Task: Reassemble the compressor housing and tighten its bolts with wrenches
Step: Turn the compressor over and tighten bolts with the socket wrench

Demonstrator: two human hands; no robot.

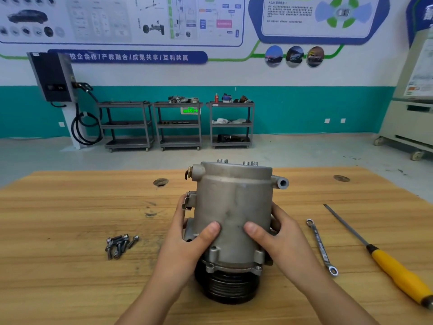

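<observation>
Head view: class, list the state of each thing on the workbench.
Compressor: upright on its pulley, gripped.
Bolts: loose, piled on the table.
Wrench: lying flat, untouched.
Yellow-handled tool: lying flat, untouched.
Left hand: gripping the compressor.
Right hand: gripping the compressor.

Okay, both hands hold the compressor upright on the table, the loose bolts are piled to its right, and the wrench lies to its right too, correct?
Not quite: the head view shows the loose bolts piled to the left of the compressor, not its right. The rest holds: left hand and right hand hold it upright on the table, and the wrench lies to its right.
</observation>
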